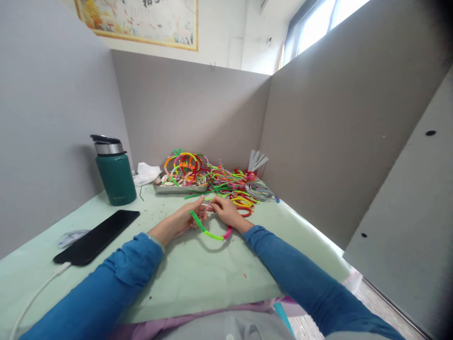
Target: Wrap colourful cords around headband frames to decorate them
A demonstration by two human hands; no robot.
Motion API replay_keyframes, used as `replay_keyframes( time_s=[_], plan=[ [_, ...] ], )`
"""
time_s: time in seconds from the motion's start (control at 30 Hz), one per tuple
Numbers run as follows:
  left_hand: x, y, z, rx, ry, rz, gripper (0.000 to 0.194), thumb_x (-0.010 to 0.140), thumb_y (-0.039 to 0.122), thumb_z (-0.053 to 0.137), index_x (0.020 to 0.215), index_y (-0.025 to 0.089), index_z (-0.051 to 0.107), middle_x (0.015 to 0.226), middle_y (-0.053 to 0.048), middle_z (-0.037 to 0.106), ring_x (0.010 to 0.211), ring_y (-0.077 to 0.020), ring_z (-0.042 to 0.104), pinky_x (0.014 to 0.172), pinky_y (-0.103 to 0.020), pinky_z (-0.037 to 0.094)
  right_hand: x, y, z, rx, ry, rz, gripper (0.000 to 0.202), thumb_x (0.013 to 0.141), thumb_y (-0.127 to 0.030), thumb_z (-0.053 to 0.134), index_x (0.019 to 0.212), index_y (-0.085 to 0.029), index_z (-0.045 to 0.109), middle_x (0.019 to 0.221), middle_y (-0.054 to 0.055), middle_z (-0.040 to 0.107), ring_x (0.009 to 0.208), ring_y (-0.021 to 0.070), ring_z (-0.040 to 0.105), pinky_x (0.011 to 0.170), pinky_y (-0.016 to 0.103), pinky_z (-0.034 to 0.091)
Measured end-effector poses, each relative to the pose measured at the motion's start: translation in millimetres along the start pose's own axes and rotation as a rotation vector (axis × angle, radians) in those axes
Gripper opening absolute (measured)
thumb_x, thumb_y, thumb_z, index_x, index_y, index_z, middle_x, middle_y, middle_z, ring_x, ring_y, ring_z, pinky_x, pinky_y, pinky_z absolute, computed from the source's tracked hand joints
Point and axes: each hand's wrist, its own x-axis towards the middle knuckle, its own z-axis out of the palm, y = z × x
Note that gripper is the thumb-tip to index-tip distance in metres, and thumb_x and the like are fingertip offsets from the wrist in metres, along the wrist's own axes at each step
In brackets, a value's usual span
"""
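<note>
A curved fuzzy pipe-cleaner hoop (214,234), green, yellow-green and pink in turn, hangs between my hands above the table. My left hand (187,218) is closed around its left side, thumb up, with the fingers partly hidden behind the hoop. My right hand (228,211) pinches at a pale pink pipe cleaner (207,208) at the far side of the hoop, close to the left fingers. The fingertips nearly meet there, so the exact contact is hard to make out.
Behind my hands stand a metal tray (180,190) with finished colourful hoops (182,165), a heap of pipe cleaners (230,178) and coiled grey wire (261,191). At left are a green bottle (116,177), a black phone (97,237) on a cable and tissue (146,173). Grey partitions (191,101) enclose the table.
</note>
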Motion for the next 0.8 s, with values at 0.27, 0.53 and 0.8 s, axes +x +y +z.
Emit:
replay_keyframes(
  time_s=[0.27,0.53,0.8],
  plan=[
    [-8,5,3.4,0.126,-0.096,-0.008,0.048,0.071,0.060,0.052,0.075,0.013,0.054,0.058,0.001,0.048,0.038,-0.0028,0.029,0.035,-0.018,0.018,1,8,-1,0.024,-0.100,-0.032,0.014,0.082,-0.022,0.047,0.081,-0.018,0.061,0.072,0.000,0.060,0.065,0.0119,0.050,0.062,0.023,0.036],
    [-12,7,2.7,0.297,-0.035,-0.021,0.052,0.070,0.063,0.050,0.071,0.012,0.058,0.065,-0.004,0.054,0.045,-0.0055,0.039,0.038,-0.018,0.020,1,6,-6,-0.025,-0.132,-0.075,0.015,0.082,-0.019,0.047,0.082,-0.018,0.062,0.073,0.000,0.061,0.065,0.0111,0.051,0.061,0.022,0.034],
    [0,-2,-6.9,0.530,-0.077,-0.086,0.045,0.069,0.055,0.057,0.084,0.013,0.062,0.071,-0.008,0.066,0.039,-0.0068,0.041,0.035,-0.020,0.024,1,12,-3,-0.076,-0.141,-0.101,0.016,0.080,-0.017,0.049,0.083,-0.019,0.064,0.075,0.001,0.063,0.067,0.0117,0.053,0.061,0.022,0.035]
  ],
)
